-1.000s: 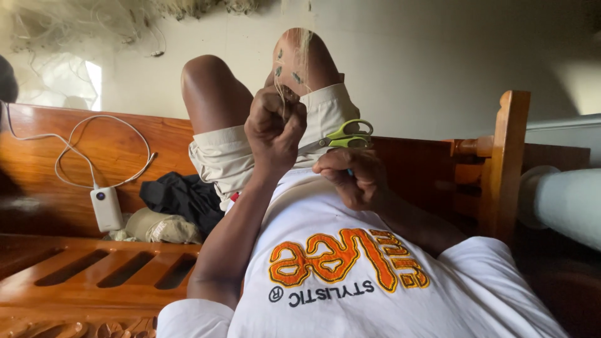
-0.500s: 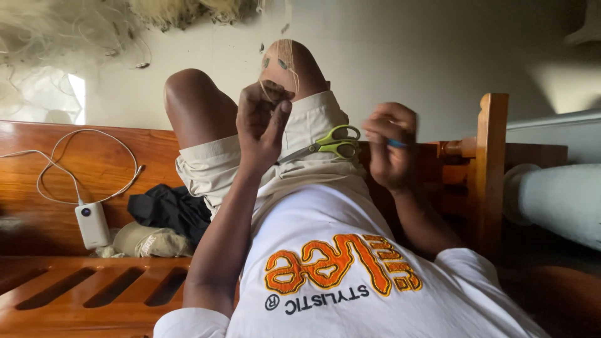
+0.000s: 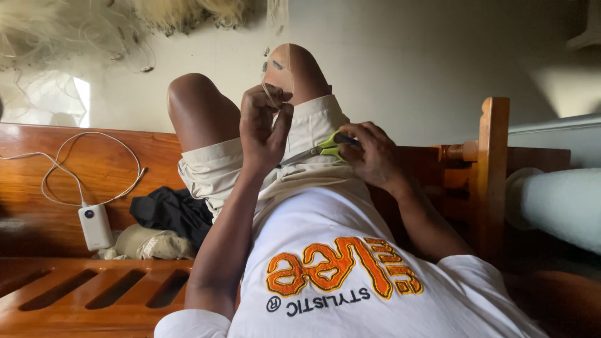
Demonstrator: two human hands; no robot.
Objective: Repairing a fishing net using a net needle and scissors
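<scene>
I lie back with both knees raised. My left hand (image 3: 266, 128) is up against my right knee, its fingertips pinched on thin pale fibre strands (image 3: 273, 95) that run over a tan patch (image 3: 283, 67) on that knee. My right hand (image 3: 374, 155) rests on my lap, fingers closed on the handles of green-handled scissors (image 3: 320, 150). The scissors' blades point left toward my left wrist. Beige shorts (image 3: 216, 169) and a white printed shirt (image 3: 325, 250) cover me.
A white power bank (image 3: 95, 226) with a looped white cable (image 3: 94, 164) leans on the wooden headboard (image 3: 37, 188). Beside it lie a dark cloth (image 3: 170, 213) and a beige bundle (image 3: 150, 243). A wooden post (image 3: 492, 169) and a pale roll (image 3: 557, 203) stand at the right. Pale fibre bundles (image 3: 181, 12) hang above.
My right hand rose from my belly to the right of the scissors, then settled on their handles. My left hand stayed pinched at the knee.
</scene>
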